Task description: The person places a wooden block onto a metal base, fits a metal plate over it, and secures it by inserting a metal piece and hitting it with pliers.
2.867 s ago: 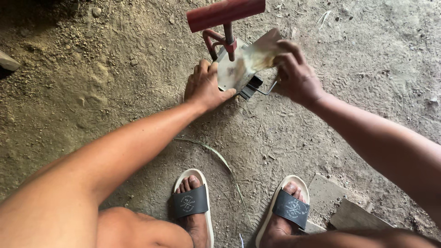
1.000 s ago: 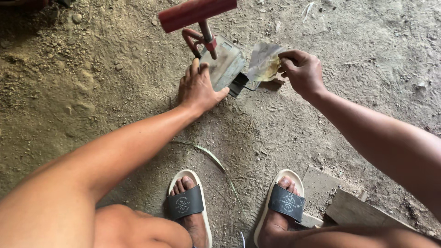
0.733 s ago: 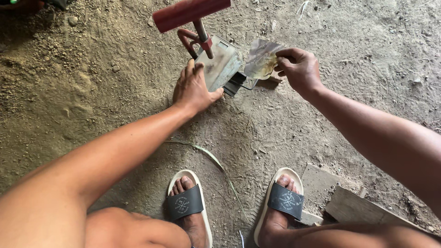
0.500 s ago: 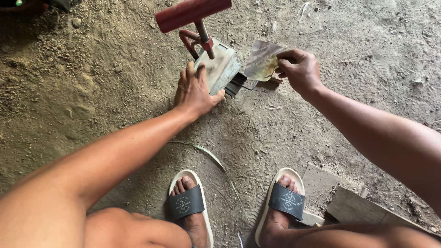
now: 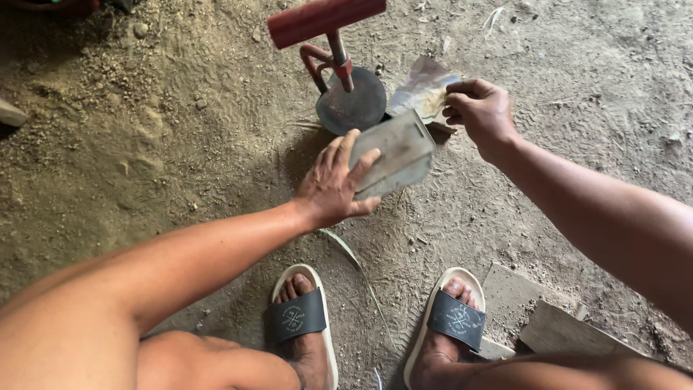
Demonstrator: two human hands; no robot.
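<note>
a grey metal plate [image 5: 393, 153] is gripped at its edge by the left hand [image 5: 333, 184], above the dirt floor [image 5: 144, 144]. a thin sheet [image 5: 424, 90] is pinched by the right hand [image 5: 480, 108], beside the round base [image 5: 351, 110] of a red-handled tool [image 5: 325, 18]. the plate could be dropped, as only its edge is held.

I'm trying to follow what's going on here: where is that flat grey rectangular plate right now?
In the head view, the grey plate is held up by the left hand, just below the round metal disc of the red-handled tool.
</note>
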